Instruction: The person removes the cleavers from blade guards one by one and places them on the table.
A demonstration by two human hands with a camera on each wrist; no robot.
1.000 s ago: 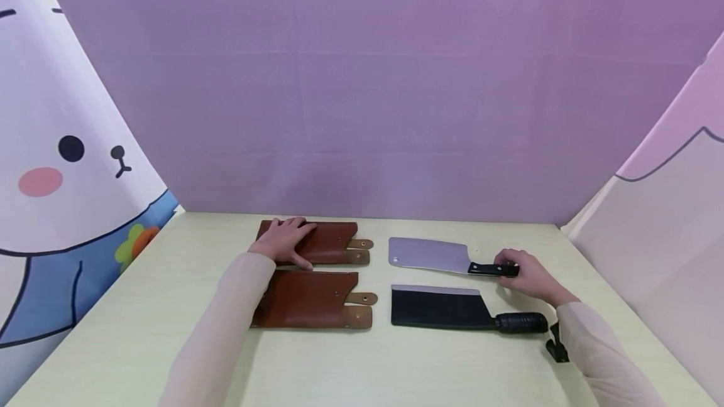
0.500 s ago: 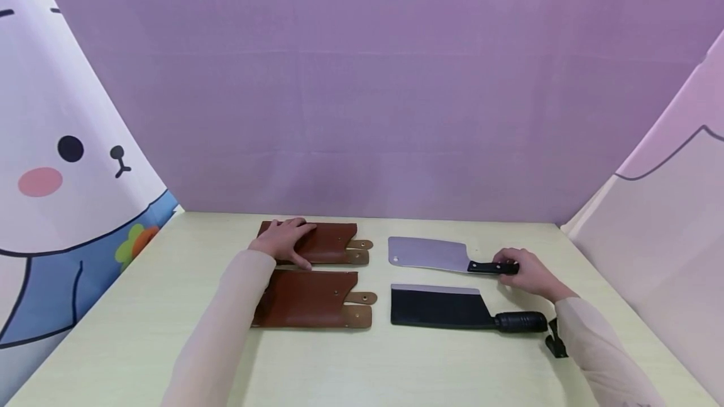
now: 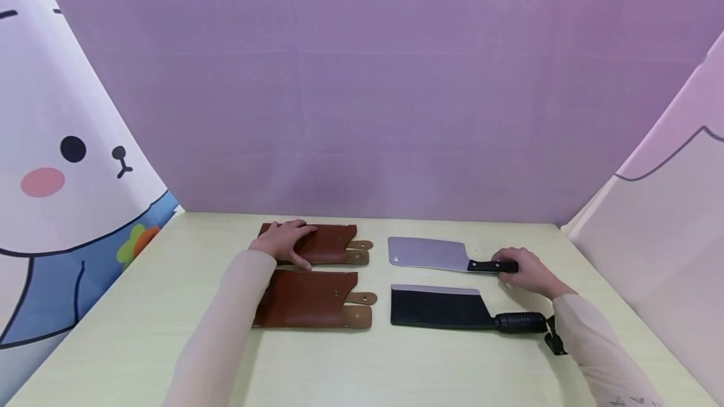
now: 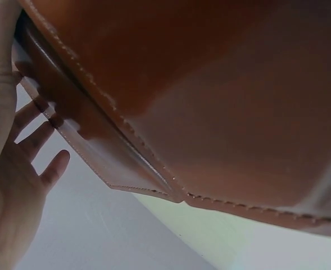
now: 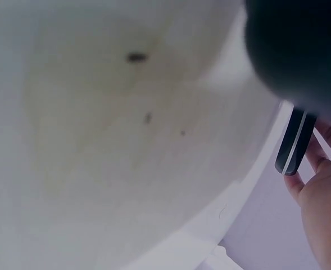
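Note:
Two brown leather knife sheaths lie at the left of the head view. My left hand grips the far sheath, fingers at its back edge and thumb at its front edge. The near sheath lies under my forearm and looms large in the left wrist view. To the right is a silver cleaver; my right hand pinches the end of its riveted black handle. In front of it lies a black-bladed cleaver with a pale edge strip and a ribbed handle.
Everything lies on a pale table. Behind it hangs a purple cloth, with a cartoon-print cloth on the left and a pink-white one on the right. A black strap piece shows under my right wrist.
The far sheath's back edge has drawn slightly toward its front edge under my left hand. My right hand has barely shifted at the cleaver handle.

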